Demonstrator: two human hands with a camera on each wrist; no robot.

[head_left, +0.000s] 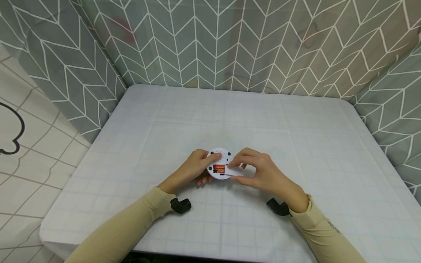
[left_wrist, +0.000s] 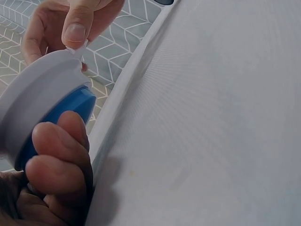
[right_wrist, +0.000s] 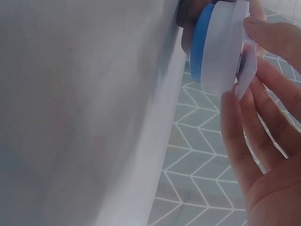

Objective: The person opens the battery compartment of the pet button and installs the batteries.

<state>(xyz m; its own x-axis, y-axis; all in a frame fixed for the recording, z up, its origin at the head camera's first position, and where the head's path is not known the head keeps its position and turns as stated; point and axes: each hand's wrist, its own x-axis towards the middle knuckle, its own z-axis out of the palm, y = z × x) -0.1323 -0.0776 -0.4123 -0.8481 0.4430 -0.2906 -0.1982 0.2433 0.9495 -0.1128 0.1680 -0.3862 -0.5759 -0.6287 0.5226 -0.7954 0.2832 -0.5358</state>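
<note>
My left hand (head_left: 196, 163) grips a round white device (head_left: 225, 155), its thumb across the perforated speaker face and the other fingers curled beneath. Small dark feet dot that face, and an uncovered compartment shows orange-red batteries (head_left: 219, 168). With my right hand (head_left: 263, 170) I pinch a thin white battery cover (head_left: 235, 171) at the compartment's right side. Seen from the right wrist, the cover (right_wrist: 249, 70) stands tilted off the white face. The device's blue side (left_wrist: 70, 107) faces down toward the left fingers in the left wrist view.
Both hands work over a table (head_left: 184, 120) spread with a pale, faintly gridded cloth. Grey-green curtains (head_left: 217, 47) with white chevron lines stand behind it and at both sides. A black wrist mount (head_left: 181, 206) sits on the left sleeve, another (head_left: 278, 207) on the right.
</note>
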